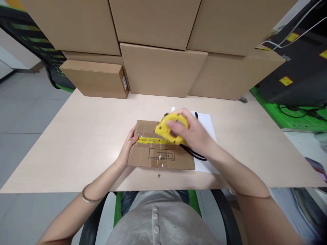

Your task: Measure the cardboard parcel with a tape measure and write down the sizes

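A flat cardboard box (143, 156) lies on the table in front of me, with a strip of yellow printed tape (149, 140) across it and a printed label frame below. My left hand (129, 144) grips the box's left edge, its thumb on top by the tape's end. In my right hand (192, 131) is a yellow loop-handled tool (165, 129) with small dark screws, over the box near the tape. Motion blurs this hand; whether the tool's tip touches the box I cannot tell. A black cord (195, 154) loops beside the tool, on the right.
Under the box's right side lies a white sheet (208, 127). Large cartons (163, 71) are stacked along the table's far edge, with a smaller carton (94, 80) at left. A small grey object (242, 99) sits at the back right. Dark equipment (296, 78) stands beyond the table's right side.
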Available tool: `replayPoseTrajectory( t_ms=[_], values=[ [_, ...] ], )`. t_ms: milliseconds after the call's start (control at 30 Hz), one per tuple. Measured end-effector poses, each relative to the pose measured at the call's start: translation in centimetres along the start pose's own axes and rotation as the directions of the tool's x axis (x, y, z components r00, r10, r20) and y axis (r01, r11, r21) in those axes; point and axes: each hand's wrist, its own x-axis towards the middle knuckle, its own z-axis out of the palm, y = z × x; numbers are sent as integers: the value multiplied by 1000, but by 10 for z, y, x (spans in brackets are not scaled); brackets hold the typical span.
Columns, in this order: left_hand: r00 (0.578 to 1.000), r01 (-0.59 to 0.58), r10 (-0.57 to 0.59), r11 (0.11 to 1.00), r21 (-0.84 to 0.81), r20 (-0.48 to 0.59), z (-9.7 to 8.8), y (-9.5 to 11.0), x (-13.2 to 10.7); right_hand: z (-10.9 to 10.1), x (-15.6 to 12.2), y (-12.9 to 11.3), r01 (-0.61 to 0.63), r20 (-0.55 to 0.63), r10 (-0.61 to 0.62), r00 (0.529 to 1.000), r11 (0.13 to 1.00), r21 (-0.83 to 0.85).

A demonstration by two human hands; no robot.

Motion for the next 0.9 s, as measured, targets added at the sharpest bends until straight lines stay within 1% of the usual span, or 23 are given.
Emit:
replayPoseTrajectory(
  t_ms=[67, 100, 167, 233, 300, 333, 367, 400, 433, 467, 500, 533, 567, 600, 633, 667, 700, 733, 800, 867, 900],
  values=[
    [1000, -4, 4, 1000, 8, -2, 1, 1, 0, 10, -2, 17, 37, 36, -30, 999, 978, -204],
    [1000, -5, 5, 1000, 12, -4, 2, 2, 0, 14, -5, 24, 70, 56, -55, 997, 946, -316],
    [1000, -3, 3, 1000, 11, -2, 3, 4, -1, 20, -10, 33, 140, 81, -114, 990, 845, -516],
    [1000, 10, -10, 1000, -2, -1, 3, 4, -1, 22, -12, 36, 185, 85, -172, 981, 730, -658],
    [1000, 29, -30, 999, -15, -10, 3, 4, -1, 17, -10, 38, 218, 93, -220, 971, 655, -723],
    [999, 37, -38, 999, -19, -18, 3, 4, -1, 11, -8, 39, 238, 98, -244, 965, 648, -723],
    [999, 42, -42, 999, -22, -28, 3, 3, -1, 2, -5, 40, 248, 88, -265, 960, 663, -706],
    [998, 43, -44, 999, -23, -34, 2, 2, -1, -10, 0, 43, 237, 48, -282, 958, 688, -686],
    [998, 42, -43, 999, -23, -40, 2, 2, -1, -24, 4, 46, 190, -28, -284, 958, 708, -680],
    [998, 41, -42, 999, -21, -43, 1, 1, -1, -41, 9, 50, 98, -133, -258, 957, 719, -688],
    [998, 41, -42, 999, -20, -44, 1, 1, 0, -58, 14, 55, -55, -272, -212, 938, 687, -725],
    [998, 42, -43, 999, -20, -45, 1, 1, 0, -75, 18, 62, -248, -393, -127, 911, 593, -766],
    [998, 44, -45, 999, -21, -47, 0, 1, 0, -90, 21, 69, -418, -466, 3, 885, 445, -792],
    [997, 48, -49, 999, -23, -53, 0, 2, 0, -102, 24, 78, -514, -498, 136, 857, 315, -798],
    [997, 52, -53, 998, -26, -60, 0, 2, 0, -112, 25, 86, -555, -511, 222, 830, 245, -795],
    [996, 57, -59, 998, -28, -64, 1, 2, 0, -119, 25, 95, -572, -505, 302, 808, 198, -796],
    [996, 60, -62, 998, -29, -70, 1, 2, -1, -124, 24, 104, -574, -490, 354, 797, 191, -796],
    [995, 63, -65, 998, -28, -73, 1, 2, -1, -126, 23, 111, -573, -474, 384, 792, 203, -794],
    [995, 61, -62, 998, -17, -78, 2, 2, -1, -130, 20, 122, -569, -447, 420, 790, 233, -788],
    [996, 47, -47, 999, -1, -80, 2, 0, -1, -134, 17, 127, -552, -408, 427, 807, 301, -777],
    [996, 36, -36, 999, 9, -78, 1, -1, -1, -137, 16, 128, -534, -377, 424, 823, 354, -767]
  ],
)
